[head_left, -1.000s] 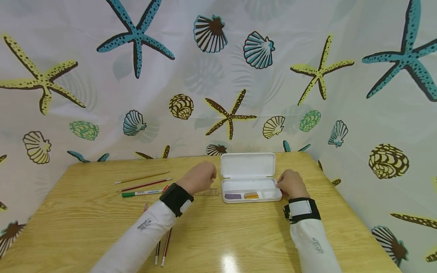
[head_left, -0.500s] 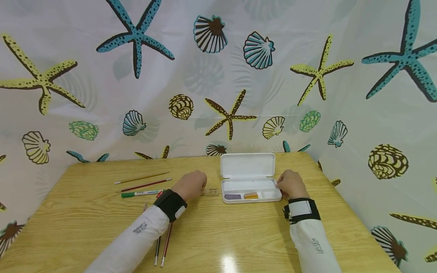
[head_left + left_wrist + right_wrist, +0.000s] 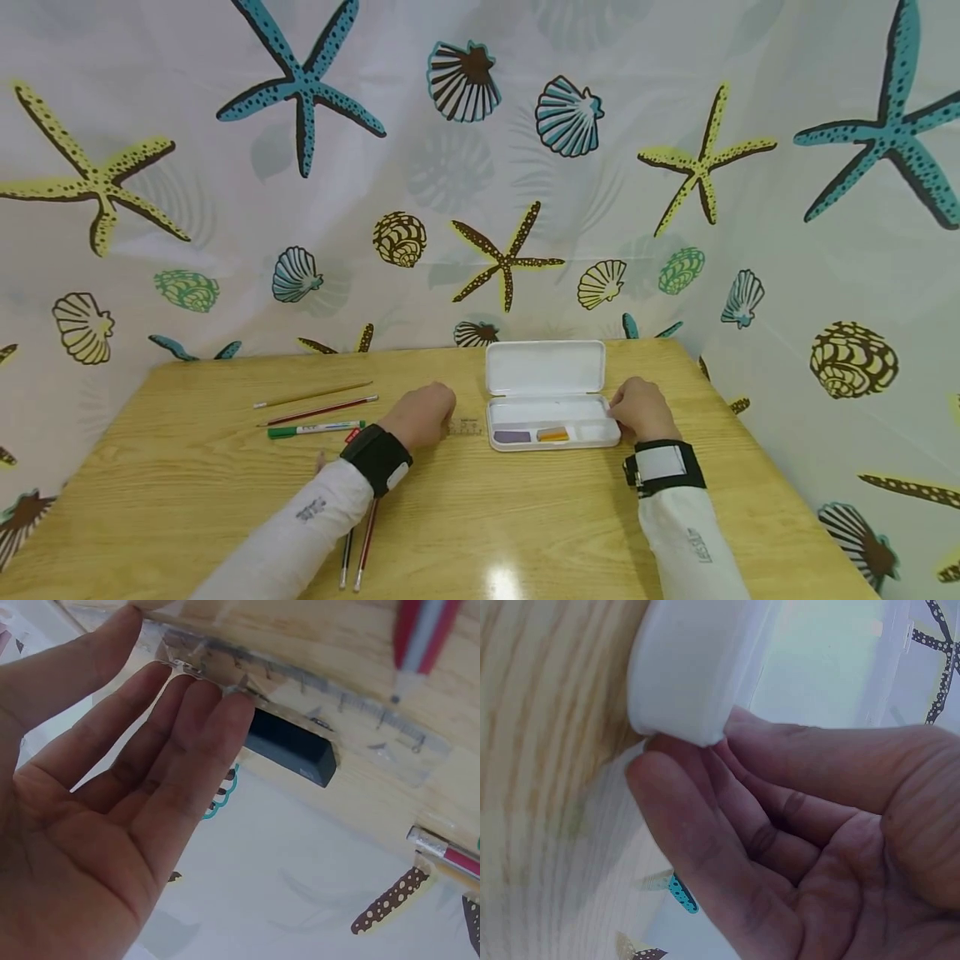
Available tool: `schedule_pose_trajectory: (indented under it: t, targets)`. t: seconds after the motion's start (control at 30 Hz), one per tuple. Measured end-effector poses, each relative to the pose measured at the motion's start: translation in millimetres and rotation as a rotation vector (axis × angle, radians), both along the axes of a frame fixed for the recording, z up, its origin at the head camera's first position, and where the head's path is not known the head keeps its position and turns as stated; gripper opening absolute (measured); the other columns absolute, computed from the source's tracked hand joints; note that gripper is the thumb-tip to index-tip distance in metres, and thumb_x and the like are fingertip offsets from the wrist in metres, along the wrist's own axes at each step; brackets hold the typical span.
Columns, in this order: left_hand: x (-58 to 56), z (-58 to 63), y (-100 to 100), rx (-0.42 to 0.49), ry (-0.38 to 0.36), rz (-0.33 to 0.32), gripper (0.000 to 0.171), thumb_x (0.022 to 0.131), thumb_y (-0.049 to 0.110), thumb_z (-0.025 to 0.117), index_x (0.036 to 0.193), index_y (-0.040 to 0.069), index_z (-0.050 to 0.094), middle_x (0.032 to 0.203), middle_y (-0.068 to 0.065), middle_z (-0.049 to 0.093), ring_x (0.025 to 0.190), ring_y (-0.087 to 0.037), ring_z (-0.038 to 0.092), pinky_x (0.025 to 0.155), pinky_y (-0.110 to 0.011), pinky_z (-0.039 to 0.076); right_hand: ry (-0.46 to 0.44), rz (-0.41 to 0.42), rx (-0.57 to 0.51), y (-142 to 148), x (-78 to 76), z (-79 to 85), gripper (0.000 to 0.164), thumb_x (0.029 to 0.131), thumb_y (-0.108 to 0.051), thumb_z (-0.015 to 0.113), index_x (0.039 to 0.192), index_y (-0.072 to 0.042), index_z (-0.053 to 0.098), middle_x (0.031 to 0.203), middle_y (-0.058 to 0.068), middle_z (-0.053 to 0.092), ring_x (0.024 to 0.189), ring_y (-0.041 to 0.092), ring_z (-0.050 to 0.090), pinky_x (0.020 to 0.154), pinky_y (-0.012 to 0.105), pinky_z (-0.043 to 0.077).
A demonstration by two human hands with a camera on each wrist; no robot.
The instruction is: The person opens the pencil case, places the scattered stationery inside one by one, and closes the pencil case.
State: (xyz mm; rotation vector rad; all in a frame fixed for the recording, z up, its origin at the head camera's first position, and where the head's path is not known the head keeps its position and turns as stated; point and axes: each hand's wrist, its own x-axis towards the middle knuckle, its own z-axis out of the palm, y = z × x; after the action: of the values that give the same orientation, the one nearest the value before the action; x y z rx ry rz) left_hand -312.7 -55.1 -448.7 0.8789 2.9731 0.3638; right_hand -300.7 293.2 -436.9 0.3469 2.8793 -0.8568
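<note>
My left hand (image 3: 420, 414) hovers over the table left of the pencil case, its fingers gently bent. In the left wrist view, the fingertips are beside a clear ruler (image 3: 360, 712) and a dark rectangular block (image 3: 292, 746); thumb and fingers stand apart, and whether they touch the block cannot be told. The white pencil case (image 3: 546, 367) lies with its lid raised, a purple piece (image 3: 512, 436) and an orange-yellow piece (image 3: 552, 434) in its front compartments. My right hand (image 3: 643, 408) pinches the case's right end, thumb on the rim, fingers against the outside.
A yellow pencil (image 3: 313, 394), a red pencil (image 3: 318, 412) and a green marker (image 3: 315, 429) lie at the left. Two more pencils, one dark red (image 3: 366, 546), stick out from under the left forearm. A patterned cloth (image 3: 480, 167) hangs behind the table.
My left hand has moved left and slightly down, away from the pencil case, uncovering more of the ruler. It barely shifts in the last half second. The right hand keeps its place.
</note>
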Motion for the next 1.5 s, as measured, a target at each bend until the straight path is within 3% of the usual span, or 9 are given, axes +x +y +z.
schedule_pose_trajectory:
  t: [0.3, 0.47, 0.77, 1.17, 1.5]
  targets:
    - [2.9, 2.0, 2.8, -0.072, 0.034, -0.033, 0.017, 0.090, -0.004, 0.074, 0.081, 0.007, 0.064, 0.078, -0.003, 0.058, 0.070, -0.015, 0.051, 0.068, -0.033, 0.051, 0.009, -0.006, -0.003, -0.8, 1.0, -0.2, 0.008, 0.093, -0.002, 0.068, 0.092, 0.006, 0.069, 0.080, 0.017, 0.064, 0.070, 0.028, 0.061, 0.057, 0.032, 0.049]
    - [1.7, 2.3, 2.1, -0.058, 0.014, -0.049, 0.023, 0.088, -0.006, 0.073, 0.076, 0.008, 0.061, 0.076, -0.002, 0.056, 0.068, -0.015, 0.047, 0.064, -0.032, 0.048, 0.006, -0.005, -0.006, -0.6, 1.5, -0.1, 0.009, 0.094, -0.003, 0.068, 0.094, 0.006, 0.068, 0.082, 0.017, 0.064, 0.071, 0.029, 0.061, 0.058, 0.033, 0.049]
    - [-1.5, 3.7, -0.1, -0.015, -0.045, -0.051, 0.039, 0.086, -0.005, 0.071, 0.060, 0.013, 0.048, 0.066, 0.003, 0.036, 0.058, -0.013, 0.035, 0.054, -0.028, 0.032, 0.010, -0.004, -0.002, -0.4, 2.5, 0.9, 0.009, 0.094, -0.003, 0.068, 0.095, 0.006, 0.068, 0.082, 0.017, 0.064, 0.071, 0.028, 0.061, 0.059, 0.033, 0.049]
    - [-5.1, 3.2, -0.8, 0.012, -0.042, -0.025, 0.041, 0.087, -0.005, 0.070, 0.057, 0.014, 0.049, 0.058, 0.004, 0.032, 0.051, -0.012, 0.033, 0.050, -0.027, 0.028, 0.065, 0.025, 0.020, -0.8, 5.7, 3.0, 0.006, 0.088, 0.001, 0.069, 0.086, 0.006, 0.070, 0.074, 0.014, 0.064, 0.064, 0.024, 0.060, 0.056, 0.032, 0.047]
    - [-1.3, 3.7, 0.5, 0.020, 0.087, 0.001, 0.029, 0.097, -0.003, 0.063, 0.070, 0.008, 0.065, 0.062, 0.001, 0.054, 0.056, -0.011, 0.043, 0.053, -0.028, 0.039, 0.068, 0.038, 0.026, -0.4, 4.2, 3.1, 0.007, 0.089, 0.000, 0.069, 0.086, 0.007, 0.071, 0.075, 0.014, 0.065, 0.063, 0.024, 0.061, 0.056, 0.033, 0.049]
